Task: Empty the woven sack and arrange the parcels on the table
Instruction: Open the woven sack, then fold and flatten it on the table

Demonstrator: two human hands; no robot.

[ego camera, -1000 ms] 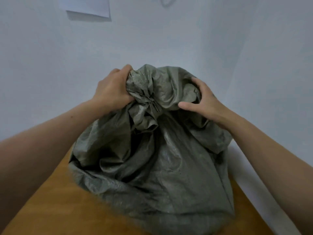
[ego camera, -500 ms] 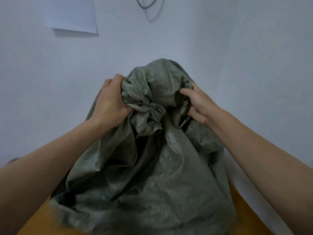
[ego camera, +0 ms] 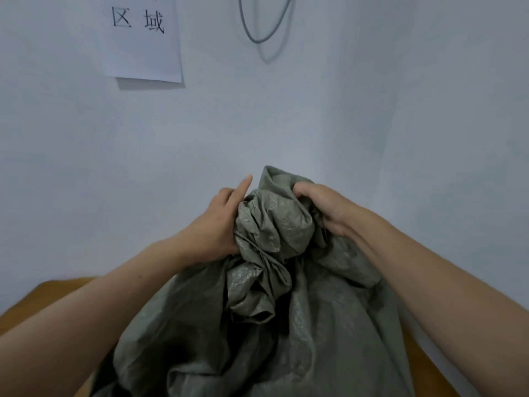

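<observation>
A grey-green woven sack (ego camera: 315,325) stands on the wooden table (ego camera: 43,293), filling the lower middle of the view. Its top is bunched into crumpled folds. My left hand (ego camera: 217,224) grips the bunched neck from the left, with the index finger sticking up. My right hand (ego camera: 323,207) clutches the same bunch from the right, fingers curled into the fabric. No parcels are visible; whatever the sack holds is hidden by the cloth.
White walls meet in a corner right behind the sack. A paper sign (ego camera: 143,38) with printed characters hangs on the wall at upper left. A grey cable loop (ego camera: 257,35) hangs beside it. The table's right edge (ego camera: 429,365) runs close to the wall.
The view has tilted up, showing more wall, the sign and the cable. Both hands have shifted closer together on the sack's bunched top, and my left index finger has lifted off.
</observation>
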